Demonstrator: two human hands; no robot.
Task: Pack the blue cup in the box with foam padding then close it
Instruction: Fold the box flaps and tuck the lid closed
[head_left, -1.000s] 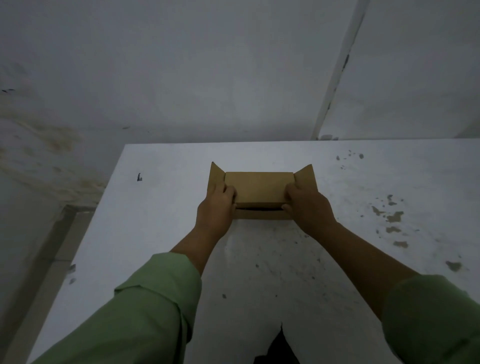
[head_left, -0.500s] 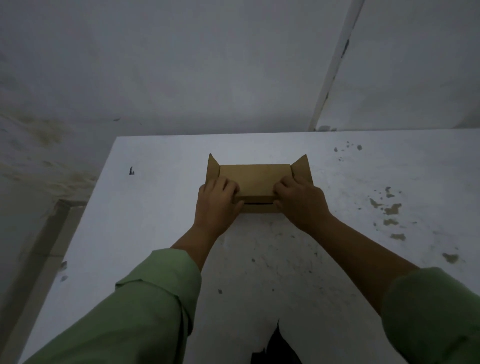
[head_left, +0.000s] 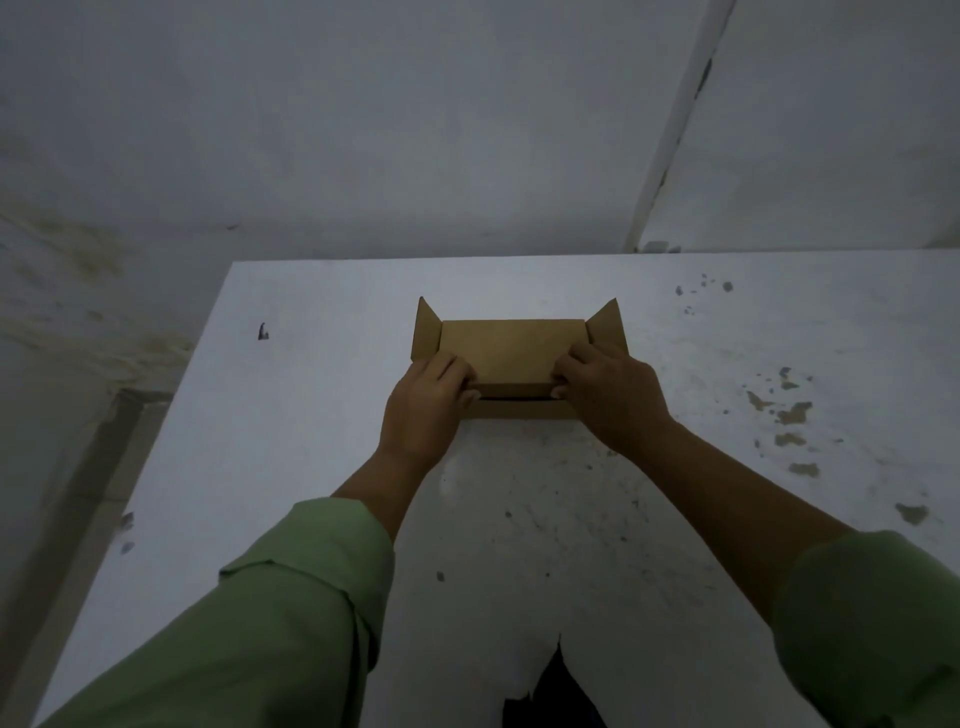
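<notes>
A dim room with a grey, stained wall behind, and in front of me a white-painted bench (head_left: 311, 467) with chipped brownish patches along its right side and small dark specks across the top. Near the far middle of the bench sits the brown rectangular cardboard box (head_left: 511, 348), its lid flap folded down over the top; a thin dark gap still shows along the near front edge between the lid's front lip and the box wall. Two triangular side flaps stand up at the far left and far right corners.

My left hand (head_left: 423, 410) rests at the box's near left corner, fingers (head_left: 449, 371) bent over the lid's edge with the thumb tucked at the front lip, pinching it. My right hand (head_left: 613, 389) does the same at the near right corner, fingers curled onto the lid top and the thumb low at the front edge, clamped on the flap. Both of my forearms reach in from the bottom, with light green rolled sleeves (head_left: 291, 597) at the elbows.

I cannot see the blue cup or the foam padding; the lid hides the inside of the box.
</notes>
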